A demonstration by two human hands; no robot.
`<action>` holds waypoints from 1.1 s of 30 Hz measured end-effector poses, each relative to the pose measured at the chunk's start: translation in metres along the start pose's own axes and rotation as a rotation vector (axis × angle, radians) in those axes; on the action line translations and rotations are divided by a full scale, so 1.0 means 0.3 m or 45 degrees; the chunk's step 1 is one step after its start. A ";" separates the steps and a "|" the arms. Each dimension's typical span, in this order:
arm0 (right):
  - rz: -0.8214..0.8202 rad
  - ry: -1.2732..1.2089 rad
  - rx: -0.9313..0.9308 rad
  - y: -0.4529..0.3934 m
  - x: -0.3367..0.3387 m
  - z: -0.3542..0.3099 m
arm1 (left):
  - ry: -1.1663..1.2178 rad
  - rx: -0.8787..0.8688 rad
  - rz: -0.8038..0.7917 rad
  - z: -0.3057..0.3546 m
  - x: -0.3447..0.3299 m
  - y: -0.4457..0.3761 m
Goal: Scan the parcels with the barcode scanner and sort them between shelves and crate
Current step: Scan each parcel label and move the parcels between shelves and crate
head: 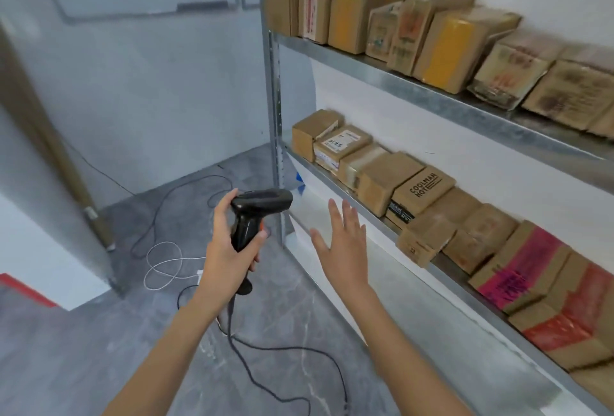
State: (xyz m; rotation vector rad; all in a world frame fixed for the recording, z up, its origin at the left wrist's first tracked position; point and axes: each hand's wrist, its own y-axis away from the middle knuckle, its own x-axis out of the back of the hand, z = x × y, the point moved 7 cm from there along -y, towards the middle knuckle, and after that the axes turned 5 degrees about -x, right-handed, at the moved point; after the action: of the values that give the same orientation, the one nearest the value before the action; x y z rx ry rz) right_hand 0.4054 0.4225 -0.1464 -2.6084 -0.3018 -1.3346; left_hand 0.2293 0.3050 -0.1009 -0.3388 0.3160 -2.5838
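Note:
My left hand [229,249] grips the handle of a black barcode scanner [257,211], whose head points right toward the metal shelving. My right hand [342,243] is held flat with fingers spread, empty, just in front of the lower shelf's edge [335,189]. Brown cardboard parcels [398,183] line the lower shelf, one printed with black lettering. More parcels [442,40] stand in a row on the upper shelf [415,83]. No crate is in view.
The scanner's black cable [265,369] trails over the grey floor, near a white cable loop [162,266]. The shelf's steel upright [275,116] stands just behind the scanner. A wall and a whiteboard are at the left, a red-edged object [23,289] low left.

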 end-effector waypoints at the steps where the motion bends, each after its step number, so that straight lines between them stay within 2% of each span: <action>1: -0.001 0.009 -0.008 -0.029 -0.018 -0.018 | 0.002 0.004 0.001 -0.015 0.021 -0.027; 7: 0.021 0.074 -0.087 -0.174 -0.156 -0.150 | 0.034 0.029 -0.064 -0.155 0.160 -0.224; 17: 0.190 0.104 -0.388 -0.294 -0.338 -0.337 | 0.075 -0.027 -0.308 -0.297 0.361 -0.582; 24: 0.187 0.145 -0.508 -0.475 -0.386 -0.370 | 0.176 -0.071 -0.389 -0.369 0.295 -0.849; 33: 0.233 0.184 -0.465 -0.872 -0.391 -0.306 | 0.173 -0.075 -0.440 -0.492 0.101 -1.203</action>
State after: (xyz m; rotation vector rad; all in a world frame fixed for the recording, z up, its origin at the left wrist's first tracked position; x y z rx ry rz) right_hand 0.1970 0.6385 -0.1684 -2.7150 0.2198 -1.6284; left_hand -0.0049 0.6168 -0.1315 -0.2577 0.4138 -2.9495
